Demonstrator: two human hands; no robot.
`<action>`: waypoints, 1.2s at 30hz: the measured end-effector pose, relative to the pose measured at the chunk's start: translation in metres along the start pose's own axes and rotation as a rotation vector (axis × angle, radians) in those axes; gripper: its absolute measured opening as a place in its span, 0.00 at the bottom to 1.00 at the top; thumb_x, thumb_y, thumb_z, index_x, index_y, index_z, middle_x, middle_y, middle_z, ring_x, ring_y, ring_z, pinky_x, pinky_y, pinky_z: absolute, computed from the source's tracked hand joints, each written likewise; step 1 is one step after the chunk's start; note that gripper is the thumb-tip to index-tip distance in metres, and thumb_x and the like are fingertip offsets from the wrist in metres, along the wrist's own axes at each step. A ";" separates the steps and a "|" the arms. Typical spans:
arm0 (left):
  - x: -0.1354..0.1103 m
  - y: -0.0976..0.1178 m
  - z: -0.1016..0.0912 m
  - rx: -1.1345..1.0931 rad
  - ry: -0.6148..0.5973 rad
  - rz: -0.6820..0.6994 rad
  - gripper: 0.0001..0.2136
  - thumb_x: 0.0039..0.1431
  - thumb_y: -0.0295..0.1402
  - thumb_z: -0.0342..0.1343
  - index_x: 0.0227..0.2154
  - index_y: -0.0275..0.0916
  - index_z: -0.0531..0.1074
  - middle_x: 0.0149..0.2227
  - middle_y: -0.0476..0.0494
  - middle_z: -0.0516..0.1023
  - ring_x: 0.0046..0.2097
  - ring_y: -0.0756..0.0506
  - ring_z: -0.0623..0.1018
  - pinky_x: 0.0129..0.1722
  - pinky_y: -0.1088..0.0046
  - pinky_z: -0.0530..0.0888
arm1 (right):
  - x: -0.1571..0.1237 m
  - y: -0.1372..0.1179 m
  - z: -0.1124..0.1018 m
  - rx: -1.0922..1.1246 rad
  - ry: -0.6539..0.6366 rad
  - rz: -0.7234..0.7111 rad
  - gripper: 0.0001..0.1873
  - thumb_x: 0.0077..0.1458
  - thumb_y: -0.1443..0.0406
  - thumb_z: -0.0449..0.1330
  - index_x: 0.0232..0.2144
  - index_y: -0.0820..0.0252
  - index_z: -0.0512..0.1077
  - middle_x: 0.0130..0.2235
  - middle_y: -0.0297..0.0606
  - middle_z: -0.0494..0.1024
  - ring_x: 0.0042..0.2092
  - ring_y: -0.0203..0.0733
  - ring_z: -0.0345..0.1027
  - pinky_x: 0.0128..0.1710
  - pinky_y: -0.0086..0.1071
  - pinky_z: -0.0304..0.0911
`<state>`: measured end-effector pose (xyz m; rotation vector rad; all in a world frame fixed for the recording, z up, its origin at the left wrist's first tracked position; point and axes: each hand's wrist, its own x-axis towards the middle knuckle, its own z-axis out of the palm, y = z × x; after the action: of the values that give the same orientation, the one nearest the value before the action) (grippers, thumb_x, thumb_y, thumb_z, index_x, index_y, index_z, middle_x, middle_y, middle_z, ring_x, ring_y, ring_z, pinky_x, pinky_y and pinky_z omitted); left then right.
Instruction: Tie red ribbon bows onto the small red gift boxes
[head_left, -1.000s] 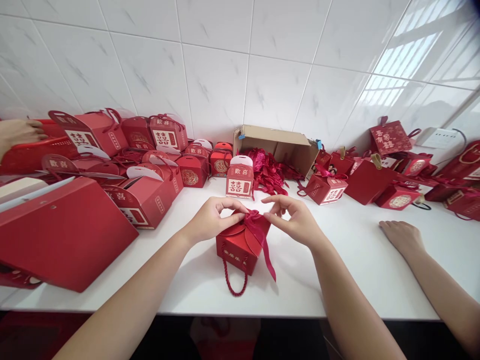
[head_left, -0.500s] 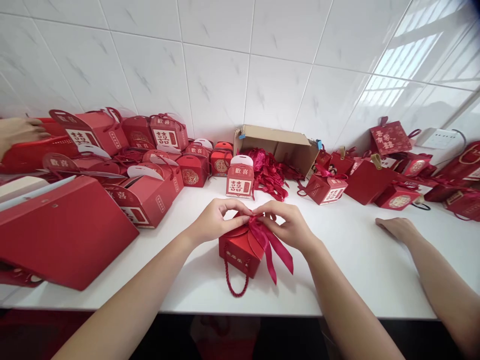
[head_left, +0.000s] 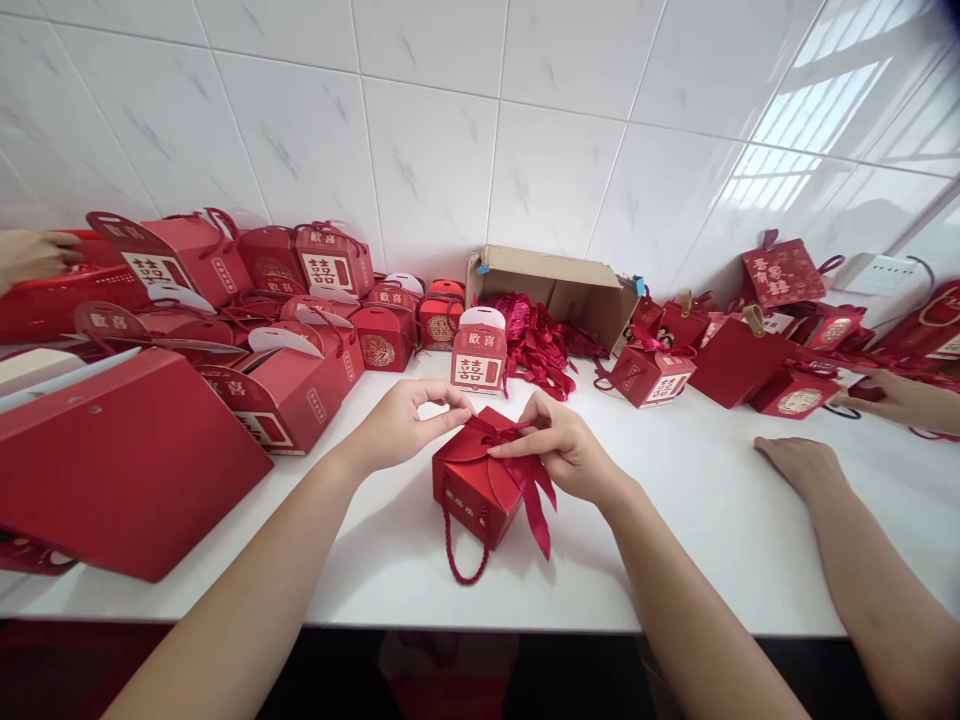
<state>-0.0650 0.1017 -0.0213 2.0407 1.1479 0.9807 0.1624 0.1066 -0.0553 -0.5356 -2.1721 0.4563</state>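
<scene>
A small red gift box (head_left: 476, 500) with petal-like top flaps stands before me, its twisted rope handle (head_left: 456, 560) hanging down the front. A dark pink satin ribbon (head_left: 534, 500) is threaded at the top where the flaps meet, and its tails hang over the right side. My left hand (head_left: 401, 425) pinches one end of the ribbon at the back left of the lid. My right hand (head_left: 574, 450) has its fingers closed round the ribbon on the right of the lid, the thumb tip touching the flaps.
A cardboard carton (head_left: 555, 268) spills ribbons (head_left: 529, 340) at the back. Red boxes (head_left: 300, 390) crowd the left, and more bags (head_left: 739, 365) line the right. Another person's hand (head_left: 37, 258) is at a red basket (head_left: 75, 300). Other hands (head_left: 802, 465) are on the right.
My hands have moved apart, the left going left with a ribbon end, and the lid now shows between them. Another hand has come in at the far right.
</scene>
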 end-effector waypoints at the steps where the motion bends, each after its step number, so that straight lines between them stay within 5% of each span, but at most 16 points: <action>1: 0.000 -0.001 -0.001 0.009 -0.012 -0.009 0.10 0.55 0.41 0.55 0.29 0.39 0.73 0.33 0.45 0.76 0.39 0.44 0.74 0.43 0.68 0.70 | 0.000 0.000 0.000 0.010 0.003 0.002 0.22 0.56 0.77 0.52 0.37 0.46 0.79 0.31 0.36 0.62 0.32 0.36 0.59 0.31 0.32 0.64; 11: -0.002 0.000 0.008 0.028 -0.136 0.042 0.15 0.59 0.46 0.49 0.26 0.40 0.68 0.47 0.43 0.71 0.53 0.42 0.67 0.55 0.63 0.63 | 0.001 -0.004 0.001 0.017 0.075 0.019 0.23 0.57 0.76 0.49 0.33 0.50 0.80 0.32 0.37 0.63 0.35 0.37 0.62 0.31 0.32 0.65; 21: -0.002 0.005 0.018 -0.147 -0.018 0.047 0.15 0.57 0.41 0.53 0.20 0.37 0.68 0.37 0.43 0.75 0.39 0.45 0.74 0.44 0.67 0.68 | 0.001 -0.007 0.007 0.111 0.200 0.219 0.12 0.55 0.71 0.55 0.42 0.57 0.70 0.33 0.36 0.75 0.30 0.34 0.68 0.28 0.27 0.66; 36: -0.002 0.012 0.037 -0.279 0.122 -0.080 0.18 0.48 0.38 0.62 0.18 0.39 0.57 0.33 0.44 0.79 0.37 0.44 0.78 0.39 0.67 0.73 | 0.005 -0.008 0.005 -0.078 0.317 0.049 0.10 0.54 0.71 0.56 0.32 0.56 0.77 0.31 0.38 0.77 0.32 0.37 0.70 0.26 0.29 0.66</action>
<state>-0.0301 0.0895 -0.0326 1.7227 1.0782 1.1674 0.1539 0.1015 -0.0516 -0.6592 -1.8810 0.2907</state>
